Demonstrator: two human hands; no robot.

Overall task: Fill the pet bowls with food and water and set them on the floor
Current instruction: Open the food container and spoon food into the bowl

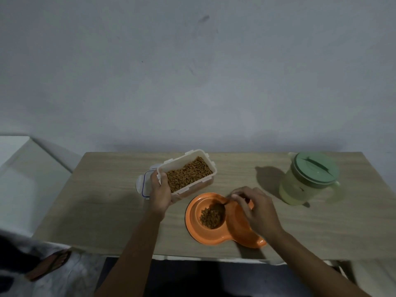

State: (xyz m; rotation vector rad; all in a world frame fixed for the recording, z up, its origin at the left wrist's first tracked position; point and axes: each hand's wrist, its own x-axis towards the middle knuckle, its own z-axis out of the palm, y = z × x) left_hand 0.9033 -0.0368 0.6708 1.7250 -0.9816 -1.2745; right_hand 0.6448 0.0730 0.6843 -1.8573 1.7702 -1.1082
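Right hand [257, 211]: the handle of a spoon [219, 207] is pinched between the thumb and curled fingertips. The spoon's bowl is thus held low over the food compartment, which is judged to limit scatter.
Left hand [159, 190]: clamped round the near end of the clear container [188, 189], with the thumb laid over the rim. The container appears tipped toward the dish, probably so that the scooping path is short.
Container contents: it is open and well filled with kibble. Its lid [143, 184] is laid on the worktop [107, 200] just behind the left hand, out of the way.
Pet bowl [190, 219]: an orange double dish, set flat on the worktop near the front edge. A small heap of kibble [211, 217] is seen in its left compartment. The other compartment is mostly hidden by the right hand, so it cannot be told whether water is in it.
Pitcher [306, 183]: stood upright with its green lid on, well apart to the right, clear of the scooping. A pale liquid is seen inside.
Progress: food filling is judged to be under way. The dish has not yet been set on the floor.
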